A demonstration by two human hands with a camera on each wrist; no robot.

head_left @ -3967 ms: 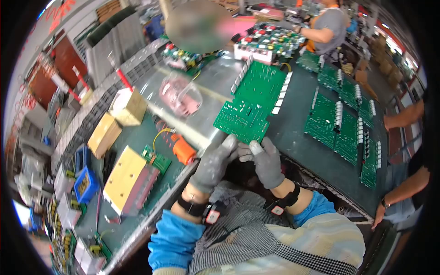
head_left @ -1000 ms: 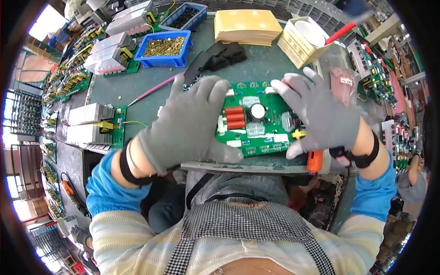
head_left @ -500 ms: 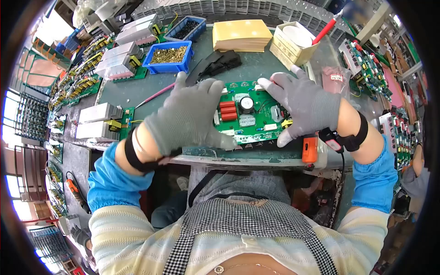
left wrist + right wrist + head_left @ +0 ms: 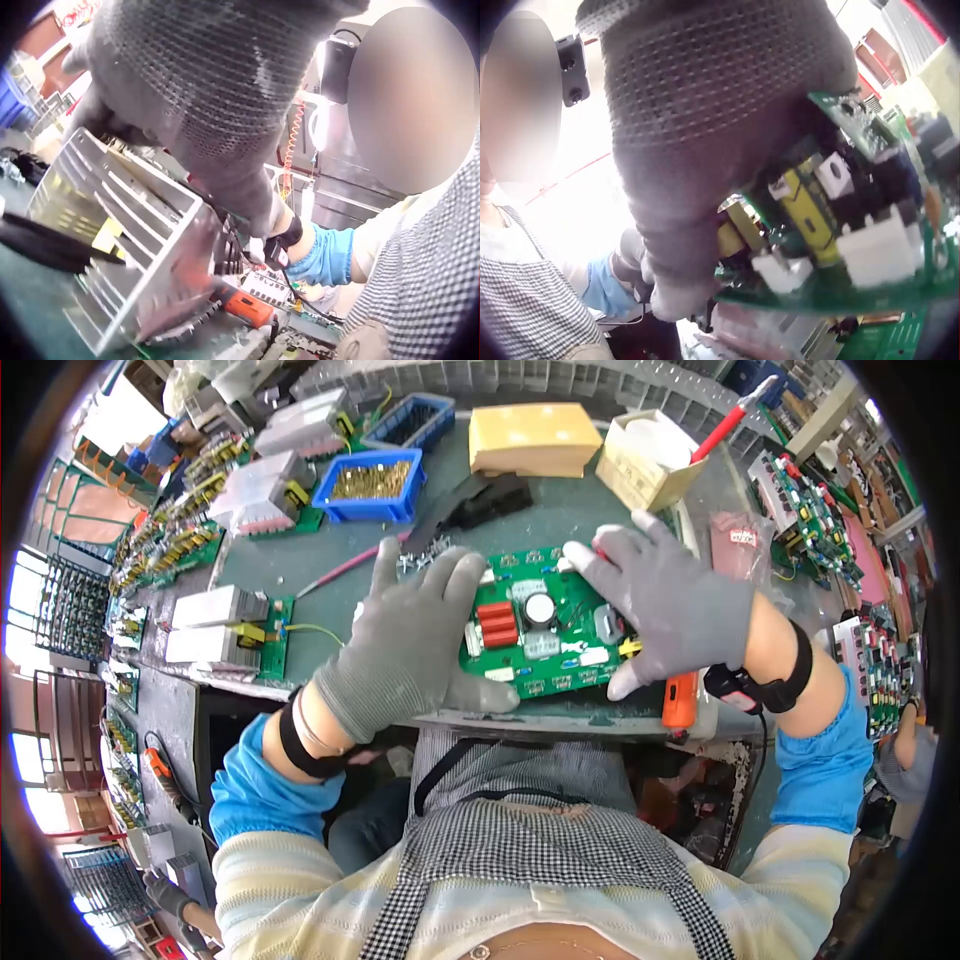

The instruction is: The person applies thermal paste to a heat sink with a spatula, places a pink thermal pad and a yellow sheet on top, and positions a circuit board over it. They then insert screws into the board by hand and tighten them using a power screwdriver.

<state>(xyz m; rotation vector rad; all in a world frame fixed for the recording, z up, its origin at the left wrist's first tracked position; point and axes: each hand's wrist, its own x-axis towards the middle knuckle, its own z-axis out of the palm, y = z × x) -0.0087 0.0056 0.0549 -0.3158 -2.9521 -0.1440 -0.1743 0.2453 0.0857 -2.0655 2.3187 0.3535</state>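
Two hands in grey knit gloves held a green circuit board (image 4: 545, 628) between them, just above the near edge of a green work table (image 4: 290, 550). The left hand (image 4: 405, 645) lay spread over the board's left end, its fingers (image 4: 440, 585) fanned and nearly straight across the top and its thumb pressed against the near edge, pinching the board. The right hand (image 4: 670, 610) gripped the right end the same way, with fingers reaching to the far edge and the thumb tucked against the near one. The right wrist view showed the glove wrapped round the board's rim, beside a yellow part and white connectors. The left wrist view showed a finned metal block (image 4: 127, 247) directly under the left palm; whether it was fixed to the board could not be told.

The board lay close to flat, parts side up, its long axis running left to right and its right end a little nearer the person. Red blocks (image 4: 497, 622) and a round capacitor (image 4: 540, 610) showed in the gap between the hands, which hid both ends.

An orange tool (image 4: 680, 700) lay at the table's edge, just under the right thumb. Behind the board sat black parts (image 4: 485, 500), a thin pink rod (image 4: 345, 567), a blue bin of brass pieces (image 4: 370, 482), a yellow box (image 4: 535, 438) and an open cardboard box (image 4: 645, 460) with a red-handled tool (image 4: 730, 418) sticking out. A clear plastic bag (image 4: 740, 540) lay to the right. Silver finned modules (image 4: 210, 625) stood to the left.
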